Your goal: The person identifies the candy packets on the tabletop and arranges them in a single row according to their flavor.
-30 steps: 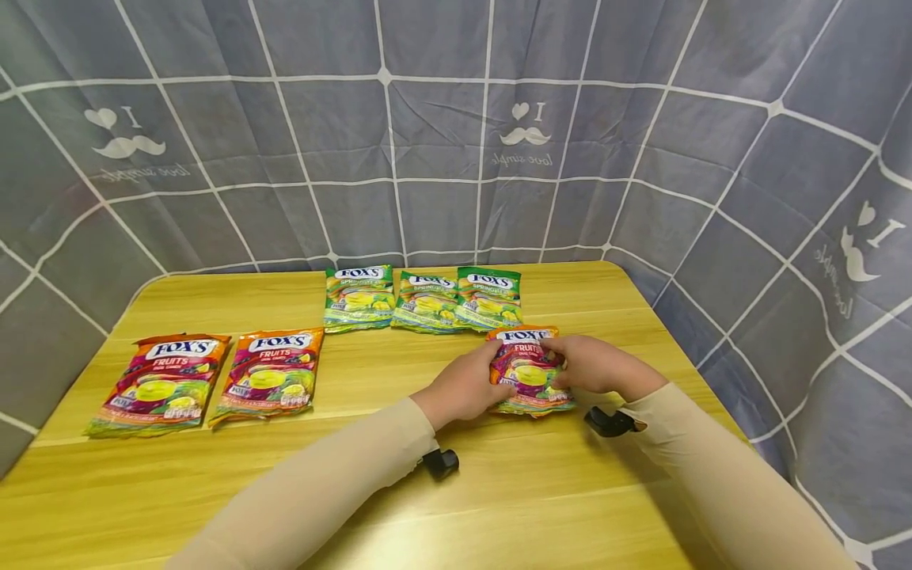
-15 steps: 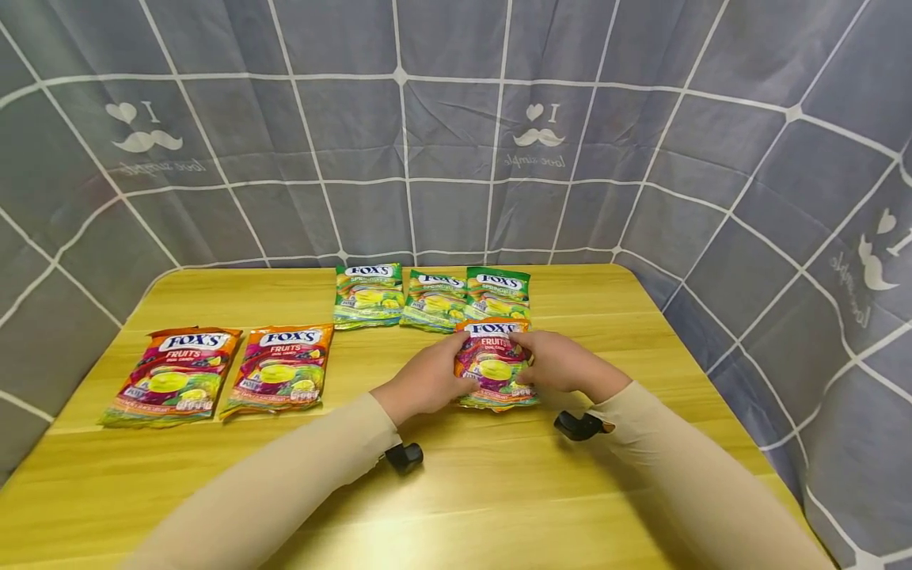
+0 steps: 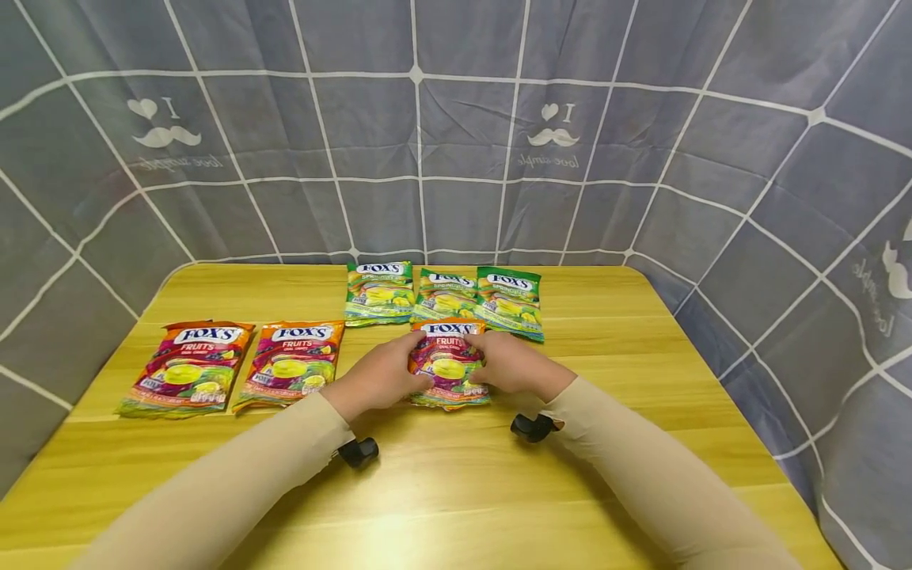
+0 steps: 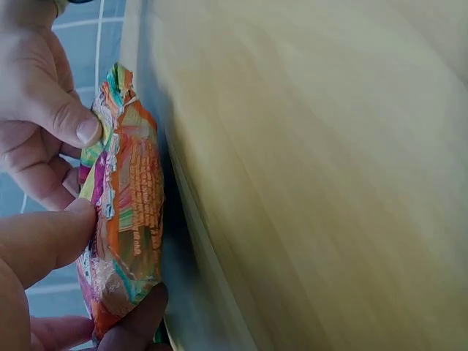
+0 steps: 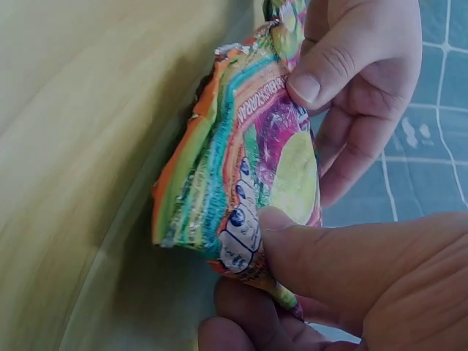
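In the head view I hold an orange and purple FOX'S Fruits candy bag point(image 3: 447, 368) between both hands. My left hand point(image 3: 381, 374) grips its left edge, thumb on the printed front. My right hand point(image 3: 514, 364) grips the right edge, thumb also on the front. In the left wrist view the candy bag point(image 4: 139, 205) appears tilted, with a dark gap between it and the table. From the right wrist view, fingers curl beneath the candy bag point(image 5: 292, 175) while the thumb presses its face. Two similar Fruits bags point(image 3: 187, 372) lie to the left of my hands.
Three green FOX'S bags point(image 3: 446, 297) lie side by side at the back of the wooden table point(image 3: 442, 507), just beyond the held bag. A grey curtain point(image 3: 470, 142) with white lines surrounds the back and sides.
Both hands have carried the candy bag leftward, from in front of the right green bag to in front of the middle one. The head view has shifted slightly. The other bags stay put.
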`<action>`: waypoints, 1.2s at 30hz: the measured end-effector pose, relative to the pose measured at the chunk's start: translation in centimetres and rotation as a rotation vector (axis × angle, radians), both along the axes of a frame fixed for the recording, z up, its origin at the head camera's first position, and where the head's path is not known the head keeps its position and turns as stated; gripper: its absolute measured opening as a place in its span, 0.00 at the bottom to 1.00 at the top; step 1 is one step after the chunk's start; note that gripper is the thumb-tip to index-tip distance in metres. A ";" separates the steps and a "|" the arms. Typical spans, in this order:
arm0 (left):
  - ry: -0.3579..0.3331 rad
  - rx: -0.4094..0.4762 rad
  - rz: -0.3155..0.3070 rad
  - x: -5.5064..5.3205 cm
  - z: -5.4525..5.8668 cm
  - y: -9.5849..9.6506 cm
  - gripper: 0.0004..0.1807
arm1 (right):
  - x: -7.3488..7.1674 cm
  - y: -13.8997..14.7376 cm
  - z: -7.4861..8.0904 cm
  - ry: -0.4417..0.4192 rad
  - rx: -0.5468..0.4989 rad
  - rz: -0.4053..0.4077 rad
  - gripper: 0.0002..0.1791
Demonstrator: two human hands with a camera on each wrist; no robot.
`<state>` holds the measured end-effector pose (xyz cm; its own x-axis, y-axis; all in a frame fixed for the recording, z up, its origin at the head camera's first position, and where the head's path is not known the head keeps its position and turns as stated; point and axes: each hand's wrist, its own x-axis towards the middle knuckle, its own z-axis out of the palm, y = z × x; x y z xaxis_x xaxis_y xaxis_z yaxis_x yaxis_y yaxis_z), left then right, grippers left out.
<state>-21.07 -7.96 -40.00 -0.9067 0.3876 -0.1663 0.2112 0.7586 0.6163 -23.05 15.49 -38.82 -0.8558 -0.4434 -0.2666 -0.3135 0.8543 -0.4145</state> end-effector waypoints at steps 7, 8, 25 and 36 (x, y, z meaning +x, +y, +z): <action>-0.048 -0.031 0.033 -0.3 0.2 -2.7 0.50 | -0.3 -2.7 -0.5 0.014 0.014 0.048 0.39; -0.050 -0.037 0.036 -0.4 0.2 -3.0 0.50 | -0.3 -3.0 -0.6 0.013 0.014 0.053 0.39; -0.013 -0.225 0.021 -1.5 0.6 -7.1 0.52 | -1.5 -6.1 -1.2 -0.046 -0.053 0.128 0.47; -0.021 -0.340 -0.025 -2.0 0.9 -8.0 0.52 | -2.5 -6.6 -1.8 -0.029 -0.019 0.166 0.45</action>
<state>-23.09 -15.97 -39.05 -0.8925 0.3291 -0.3084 0.2224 0.9160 0.3338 -25.56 8.93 -40.65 -0.7624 -0.5834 -0.2801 -0.4374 0.7836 -0.4413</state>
